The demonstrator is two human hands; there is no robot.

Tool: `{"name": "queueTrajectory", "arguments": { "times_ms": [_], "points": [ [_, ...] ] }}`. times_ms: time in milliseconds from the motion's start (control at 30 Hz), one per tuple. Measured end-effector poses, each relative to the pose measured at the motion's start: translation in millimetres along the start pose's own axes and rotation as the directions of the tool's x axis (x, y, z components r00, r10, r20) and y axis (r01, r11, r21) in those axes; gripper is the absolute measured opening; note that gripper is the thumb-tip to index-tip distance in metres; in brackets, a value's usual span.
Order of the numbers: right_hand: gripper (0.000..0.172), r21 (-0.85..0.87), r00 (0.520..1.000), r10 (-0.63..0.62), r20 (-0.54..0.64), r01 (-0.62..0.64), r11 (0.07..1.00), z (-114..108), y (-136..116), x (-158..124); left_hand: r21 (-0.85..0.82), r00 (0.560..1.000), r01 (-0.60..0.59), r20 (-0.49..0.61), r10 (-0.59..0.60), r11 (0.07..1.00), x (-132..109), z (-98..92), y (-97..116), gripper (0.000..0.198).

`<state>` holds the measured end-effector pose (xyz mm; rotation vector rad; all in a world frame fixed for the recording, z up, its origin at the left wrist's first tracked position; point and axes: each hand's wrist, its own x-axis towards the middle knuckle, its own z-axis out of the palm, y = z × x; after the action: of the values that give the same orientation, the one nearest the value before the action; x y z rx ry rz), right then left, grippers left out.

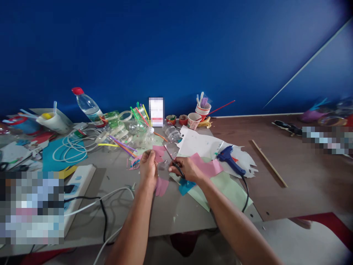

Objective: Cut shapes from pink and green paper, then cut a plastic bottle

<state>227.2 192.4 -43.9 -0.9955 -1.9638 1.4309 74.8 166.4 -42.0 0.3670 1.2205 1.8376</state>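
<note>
Between the thumb and fingers of my left hand (149, 166) is a small piece of pink paper (159, 153), held up over the table. My right hand (185, 168) grips black-handled scissors (173, 159), their blades pointing up and left, close beside the paper. Another pink scrap (161, 186) lies just below, between my forearms. A larger pink sheet (207, 166) rests on pale green paper (220, 187) right of my right hand, with a blue piece (186, 187) under the wrist. A blue glue gun (231, 161) lies on white paper farther right.
Clear plastic bottles (146, 140) and coloured straws crowd the back left. Paper cups (194, 120) stand near the blue wall. A power strip (79, 191) with cables (103, 213) lies at the left. A wooden stick (268, 163) is on the brown table section at right.
</note>
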Motion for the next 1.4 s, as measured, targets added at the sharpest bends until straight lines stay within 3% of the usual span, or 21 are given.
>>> {"name": "queueTrajectory", "arguments": {
  "times_ms": [700,1233,1400],
  "points": [
    [0.046,-0.049,1.000,0.015,-0.011,-0.016,0.999,0.9,-5.3,-0.3,-0.015,0.999,-0.014,0.030,0.015,1.000,0.9,1.9,-5.5,0.029],
    [0.044,-0.072,0.999,0.023,-0.039,-0.026,0.997,3.1,-8.0,-0.8,-0.023,1.000,-0.026,-0.017,0.025,0.999,-0.2,3.1,-2.0,0.027],
    [0.042,-0.083,0.999,0.020,-0.044,-0.023,0.996,3.7,-8.2,-1.7,-0.016,0.997,-0.021,-0.077,0.020,1.000,0.0,1.5,-0.6,0.029]
  ]
}}
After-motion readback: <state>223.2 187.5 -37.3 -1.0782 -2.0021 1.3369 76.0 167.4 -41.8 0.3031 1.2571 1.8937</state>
